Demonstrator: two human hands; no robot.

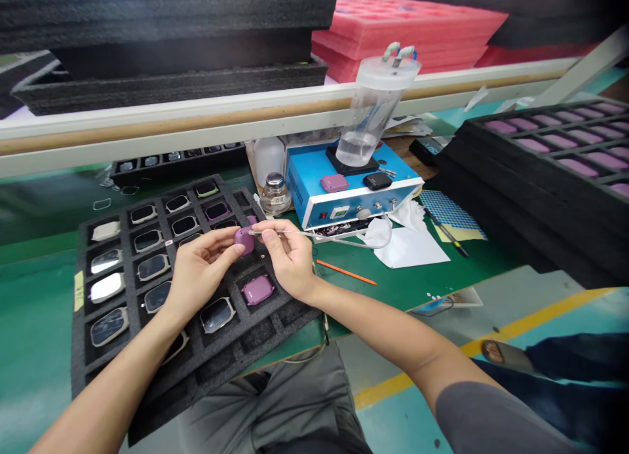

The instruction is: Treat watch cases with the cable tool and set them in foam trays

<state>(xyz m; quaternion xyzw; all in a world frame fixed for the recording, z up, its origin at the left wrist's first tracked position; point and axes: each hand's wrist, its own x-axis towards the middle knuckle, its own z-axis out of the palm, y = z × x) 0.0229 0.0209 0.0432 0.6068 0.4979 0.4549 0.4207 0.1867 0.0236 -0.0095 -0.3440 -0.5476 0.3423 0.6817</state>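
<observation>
My left hand (201, 261) pinches a purple watch case (244, 240) by its edge. Between the fingers of my right hand (289, 257) is a thin clear tube (324, 236), its tip touching or very close to the case. The tube curves back toward a blue machine (314, 172) with a white front panel. Below both hands lies a black foam tray (132, 277) of watch bodies in slots, some under my left arm. Another purple watch case (258, 289) sits in a slot just below my hands.
On the machine stand a clear cylinder (373, 107), a purple case (334, 183) and a black case (377, 181). A glass bottle (275, 195) is beside it. An orange stick (346, 272), white paper (413, 247) and a pen (446, 232) lie right. Stacked foam trays (521, 198) rise far right.
</observation>
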